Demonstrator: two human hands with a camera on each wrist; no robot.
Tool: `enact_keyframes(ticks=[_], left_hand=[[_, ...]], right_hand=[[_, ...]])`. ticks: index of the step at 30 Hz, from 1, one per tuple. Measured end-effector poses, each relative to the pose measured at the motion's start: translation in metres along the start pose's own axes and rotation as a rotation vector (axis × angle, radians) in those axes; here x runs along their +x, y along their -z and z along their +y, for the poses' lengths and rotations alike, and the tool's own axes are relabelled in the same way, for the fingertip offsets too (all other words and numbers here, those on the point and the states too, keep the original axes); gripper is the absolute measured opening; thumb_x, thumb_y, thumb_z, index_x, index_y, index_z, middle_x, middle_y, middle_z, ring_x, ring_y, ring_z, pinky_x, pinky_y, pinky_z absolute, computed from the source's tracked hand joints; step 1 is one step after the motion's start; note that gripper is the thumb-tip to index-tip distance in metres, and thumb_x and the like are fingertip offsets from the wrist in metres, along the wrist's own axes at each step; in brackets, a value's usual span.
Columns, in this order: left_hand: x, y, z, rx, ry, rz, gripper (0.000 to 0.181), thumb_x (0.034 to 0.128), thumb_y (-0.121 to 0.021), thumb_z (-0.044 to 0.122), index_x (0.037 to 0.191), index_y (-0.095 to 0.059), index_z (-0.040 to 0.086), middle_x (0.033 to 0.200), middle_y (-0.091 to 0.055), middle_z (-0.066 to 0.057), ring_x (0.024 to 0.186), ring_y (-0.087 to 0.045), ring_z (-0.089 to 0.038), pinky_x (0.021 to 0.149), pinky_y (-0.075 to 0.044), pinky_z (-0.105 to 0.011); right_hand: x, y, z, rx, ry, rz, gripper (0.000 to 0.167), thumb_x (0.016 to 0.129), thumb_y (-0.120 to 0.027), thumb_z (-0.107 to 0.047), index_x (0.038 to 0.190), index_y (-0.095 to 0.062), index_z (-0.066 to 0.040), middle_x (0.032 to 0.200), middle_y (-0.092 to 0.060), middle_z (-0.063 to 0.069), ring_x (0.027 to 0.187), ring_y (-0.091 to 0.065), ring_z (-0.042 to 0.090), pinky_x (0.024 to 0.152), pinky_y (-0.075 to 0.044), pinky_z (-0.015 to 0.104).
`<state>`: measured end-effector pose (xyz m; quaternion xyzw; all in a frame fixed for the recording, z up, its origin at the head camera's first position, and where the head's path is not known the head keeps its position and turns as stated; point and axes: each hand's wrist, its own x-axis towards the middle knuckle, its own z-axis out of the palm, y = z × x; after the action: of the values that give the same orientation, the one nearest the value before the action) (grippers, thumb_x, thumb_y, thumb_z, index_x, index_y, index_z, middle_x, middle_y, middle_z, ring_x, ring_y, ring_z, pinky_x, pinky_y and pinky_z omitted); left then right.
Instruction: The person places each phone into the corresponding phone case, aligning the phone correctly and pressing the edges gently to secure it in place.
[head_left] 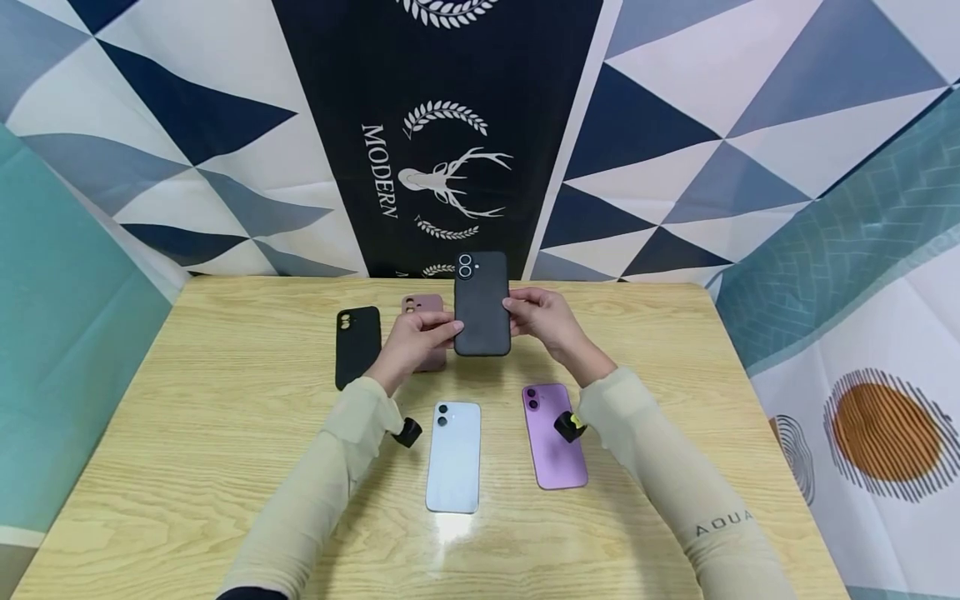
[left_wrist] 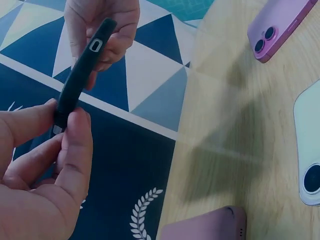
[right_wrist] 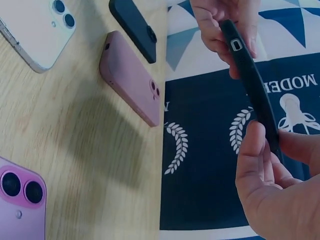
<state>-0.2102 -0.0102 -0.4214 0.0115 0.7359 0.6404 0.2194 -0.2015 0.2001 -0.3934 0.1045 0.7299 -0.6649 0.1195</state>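
Both the left hand (head_left: 414, 340) and the right hand (head_left: 546, 321) pinch a dark phone (head_left: 482, 312) by its sides, thumbs and fingers closed on it, up above the table (head_left: 225, 400). Nearer the person lie a white phone (head_left: 453, 462) and a purple phone (head_left: 555, 462). A pink case (right_wrist: 131, 80) (partly hidden from above) and a black case (head_left: 356, 354) lie to the left.

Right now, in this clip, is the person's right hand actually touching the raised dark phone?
Touching. The right wrist view shows it plainly: the right hand pinches the near end of the dark phone, digits pressed against both faces.
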Motion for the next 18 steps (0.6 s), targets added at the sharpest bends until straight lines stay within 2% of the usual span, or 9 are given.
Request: enact_keyframes(ticks=[6,12,18], left_hand=[[0.004,-0.004,-0.001,0.094,-0.030,-0.013,0.036,0.0867,-0.067,0.015,0.120,-0.062,0.002,0.115,-0.065,-0.016,0.090,-0.065,-0.013,0.093,-0.052,-0.034],[0.005,-0.007,0.001,0.118,-0.010,0.022,0.036,0.0869,-0.067,0.017,0.120,-0.062,0.005,0.117,-0.065,-0.012,0.102,-0.064,-0.018,0.095,-0.050,-0.033],[0.011,-0.010,0.000,0.132,0.003,0.033,0.036,0.0862,-0.068,0.019,0.119,-0.063,0.006,0.115,-0.066,-0.011,0.105,-0.064,-0.020,0.097,-0.049,-0.034]], right_hand=[[0.003,0.004,0.006,-0.029,-0.025,-0.001,0.035,0.094,-0.055,-0.010,0.124,-0.051,0.008,0.074,-0.060,-0.001,0.057,-0.058,0.006,0.064,-0.057,0.021],[0.005,0.006,0.007,-0.056,-0.033,-0.003,0.035,0.094,-0.054,-0.007,0.125,-0.051,0.007,0.079,-0.061,0.000,0.060,-0.060,0.007,0.075,-0.058,0.029],[0.009,0.008,0.010,-0.069,-0.051,0.014,0.034,0.094,-0.054,-0.008,0.126,-0.052,0.006,0.081,-0.061,0.000,0.060,-0.060,0.006,0.076,-0.058,0.028]])
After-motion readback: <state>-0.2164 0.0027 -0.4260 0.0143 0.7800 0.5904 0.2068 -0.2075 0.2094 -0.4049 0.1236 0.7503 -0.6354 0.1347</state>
